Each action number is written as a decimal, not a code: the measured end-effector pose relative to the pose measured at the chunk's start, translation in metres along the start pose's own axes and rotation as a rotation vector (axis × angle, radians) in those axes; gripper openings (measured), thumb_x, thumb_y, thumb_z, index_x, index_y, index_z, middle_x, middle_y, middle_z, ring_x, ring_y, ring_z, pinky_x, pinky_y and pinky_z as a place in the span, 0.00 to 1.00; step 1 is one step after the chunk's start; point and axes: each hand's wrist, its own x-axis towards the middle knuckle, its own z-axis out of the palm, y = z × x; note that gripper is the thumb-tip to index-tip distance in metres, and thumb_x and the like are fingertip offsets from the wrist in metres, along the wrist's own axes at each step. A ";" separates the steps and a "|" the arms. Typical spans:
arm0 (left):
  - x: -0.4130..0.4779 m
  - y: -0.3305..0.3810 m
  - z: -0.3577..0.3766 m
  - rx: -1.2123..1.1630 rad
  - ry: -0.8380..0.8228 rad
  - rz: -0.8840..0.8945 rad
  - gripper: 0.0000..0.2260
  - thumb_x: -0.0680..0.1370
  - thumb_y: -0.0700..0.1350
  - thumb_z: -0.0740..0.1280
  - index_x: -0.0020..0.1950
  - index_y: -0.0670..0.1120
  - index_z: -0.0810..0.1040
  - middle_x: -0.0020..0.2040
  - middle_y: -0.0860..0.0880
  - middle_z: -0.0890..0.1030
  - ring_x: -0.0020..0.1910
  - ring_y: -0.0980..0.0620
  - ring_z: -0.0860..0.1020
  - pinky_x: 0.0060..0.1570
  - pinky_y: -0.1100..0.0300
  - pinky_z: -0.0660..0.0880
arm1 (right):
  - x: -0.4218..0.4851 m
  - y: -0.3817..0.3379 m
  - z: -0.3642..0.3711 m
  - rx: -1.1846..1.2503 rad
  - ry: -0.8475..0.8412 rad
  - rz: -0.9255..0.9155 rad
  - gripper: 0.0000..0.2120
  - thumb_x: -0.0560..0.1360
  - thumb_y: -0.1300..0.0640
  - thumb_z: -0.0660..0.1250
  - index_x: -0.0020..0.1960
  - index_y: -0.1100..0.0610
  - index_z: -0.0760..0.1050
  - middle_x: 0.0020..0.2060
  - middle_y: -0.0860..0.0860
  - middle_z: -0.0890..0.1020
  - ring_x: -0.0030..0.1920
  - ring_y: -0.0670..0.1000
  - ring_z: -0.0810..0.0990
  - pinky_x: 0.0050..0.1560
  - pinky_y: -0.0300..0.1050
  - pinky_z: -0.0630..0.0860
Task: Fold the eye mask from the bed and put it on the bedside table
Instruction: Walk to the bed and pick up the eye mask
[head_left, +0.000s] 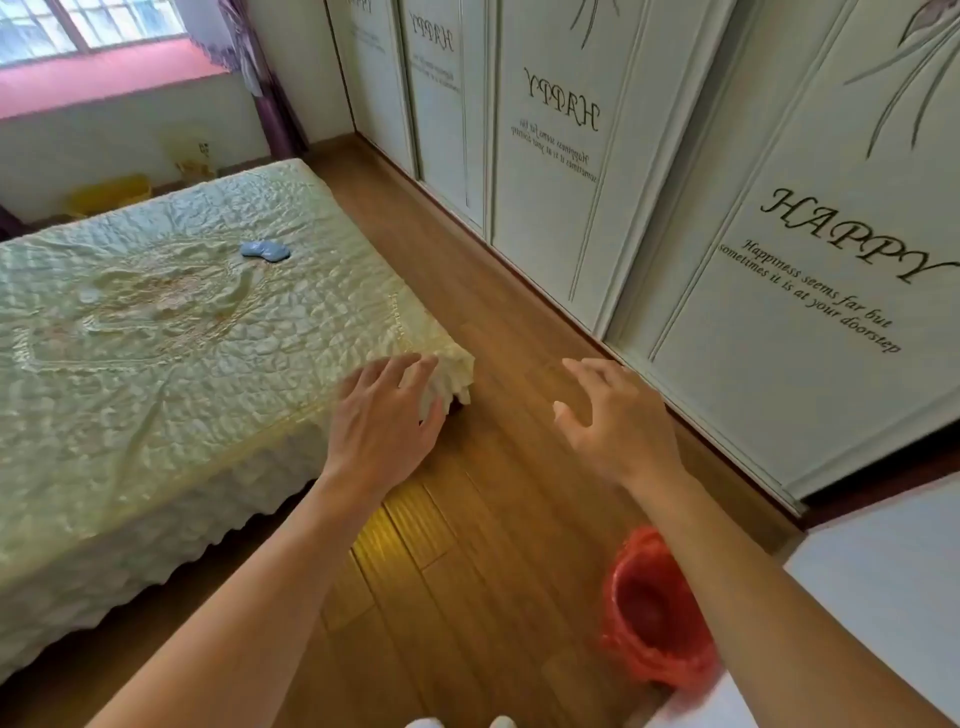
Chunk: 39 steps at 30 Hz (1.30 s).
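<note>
Both arms of the person reach forward, bare to the lower edge of the view. The left hand (382, 421) is held palm down with its fingers (410, 369) loosely spread and slightly curled; they grip nothing, and whether they touch the cloth beneath cannot be told. Under and just beyond those fingertips is the near corner of the bed (171, 374), which is covered by a pale, quilted, wrinkled bedspread (104, 519) with a ruffled skirt hanging toward the floor. The right hand (615, 421) is raised over the wooden floor (467, 545), well apart from the left hand, its fingers (587, 371) spread and bent, thumb out to the side, holding nothing. The eye mask (265, 251), light blue, lies unfolded on top of the bedspread, well beyond the fingertips of the left hand and off to their left, near the far part of the bed and close to its edge on the wardrobe side. Neither hand is in contact with it. Beyond and to the right of the right fingers stands a row of white wardrobe doors (810, 291) printed with dark lettering that reads HAPPY. Behind the right wrist, nearer the person, a red bag (654, 608) sits on the floor, partly hidden by the forearm and blurred. A window (78, 31) shows at the far end of the room past the bed.
</note>
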 end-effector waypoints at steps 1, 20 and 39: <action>0.005 0.003 0.001 -0.005 -0.013 0.014 0.21 0.79 0.56 0.58 0.70 0.50 0.70 0.69 0.49 0.77 0.66 0.44 0.74 0.65 0.45 0.69 | 0.004 0.005 -0.002 0.009 0.006 -0.004 0.27 0.78 0.42 0.62 0.74 0.51 0.71 0.70 0.53 0.77 0.69 0.55 0.75 0.67 0.59 0.74; 0.237 -0.011 0.077 -0.025 0.022 0.032 0.19 0.79 0.56 0.60 0.69 0.52 0.70 0.66 0.49 0.79 0.64 0.45 0.76 0.63 0.46 0.72 | 0.227 0.066 0.026 -0.010 -0.013 0.033 0.27 0.79 0.41 0.61 0.75 0.51 0.70 0.70 0.52 0.77 0.70 0.54 0.74 0.68 0.59 0.75; 0.564 -0.099 0.155 0.019 0.021 -0.173 0.19 0.79 0.55 0.60 0.69 0.51 0.72 0.67 0.49 0.78 0.65 0.46 0.76 0.63 0.47 0.71 | 0.624 0.096 0.092 0.097 -0.070 -0.136 0.25 0.79 0.47 0.65 0.73 0.54 0.73 0.68 0.56 0.79 0.67 0.58 0.77 0.64 0.59 0.76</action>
